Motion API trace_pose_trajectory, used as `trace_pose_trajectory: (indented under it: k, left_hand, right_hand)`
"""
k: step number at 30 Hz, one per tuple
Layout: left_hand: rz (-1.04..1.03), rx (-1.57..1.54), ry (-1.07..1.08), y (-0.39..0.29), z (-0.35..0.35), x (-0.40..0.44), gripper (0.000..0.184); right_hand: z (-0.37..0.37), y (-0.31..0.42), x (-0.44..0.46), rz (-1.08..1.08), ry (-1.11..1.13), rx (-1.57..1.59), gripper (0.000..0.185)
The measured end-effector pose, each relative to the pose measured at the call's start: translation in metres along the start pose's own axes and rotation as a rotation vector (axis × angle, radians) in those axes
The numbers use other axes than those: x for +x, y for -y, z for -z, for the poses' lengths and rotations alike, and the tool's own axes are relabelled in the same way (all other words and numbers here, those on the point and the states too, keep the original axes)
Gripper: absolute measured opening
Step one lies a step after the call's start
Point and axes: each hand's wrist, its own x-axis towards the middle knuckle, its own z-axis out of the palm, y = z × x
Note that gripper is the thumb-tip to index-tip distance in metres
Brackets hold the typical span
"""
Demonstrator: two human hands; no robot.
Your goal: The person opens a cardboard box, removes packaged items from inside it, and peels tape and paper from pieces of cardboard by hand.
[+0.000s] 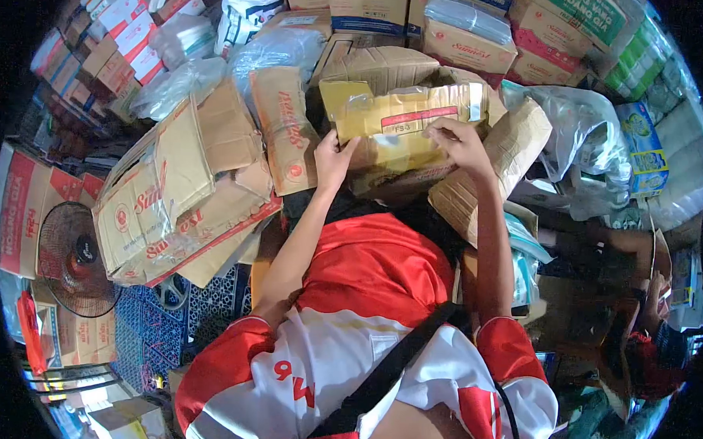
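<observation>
In front of me is a brown cardboard box with a red printed stripe, shiny tape and several patches on its side. My left hand grips its left edge, thumb in front and fingers partly hidden behind the cardboard. Over the right part of the same side, my right hand has its fingers curled into a pinch against the surface. Whatever lies between those fingertips is too small to make out. A long flap sticks out to the right of the box, and a printed carton piece stands to its left.
Flattened cartons are stacked at my left, near a fan and blue plastic mats. Stacked cartons line the back. Plastic bags lie at the right, where another person is partly visible.
</observation>
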Motion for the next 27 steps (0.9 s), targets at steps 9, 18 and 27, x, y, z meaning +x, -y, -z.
trace_pose_trajectory:
  k: [9, 18, 27]
  left_hand:
    - [-0.040, 0.189, 0.061, -0.010, -0.002, -0.008, 0.034]
    - [-0.042, 0.251, 0.173, -0.006, -0.002, -0.014, 0.025]
    - [-0.072, 0.142, 0.139, 0.004, -0.004, -0.011, 0.021]
  right_hand:
    - [-0.066, -0.021, -0.003, 0.238, -0.196, -0.208, 0.085]
    - [-0.046, 0.013, 0.018, 0.262, 0.083, -0.598, 0.022]
    - [-0.042, 0.008, 0.010, 0.179, 0.261, -0.476, 0.021]
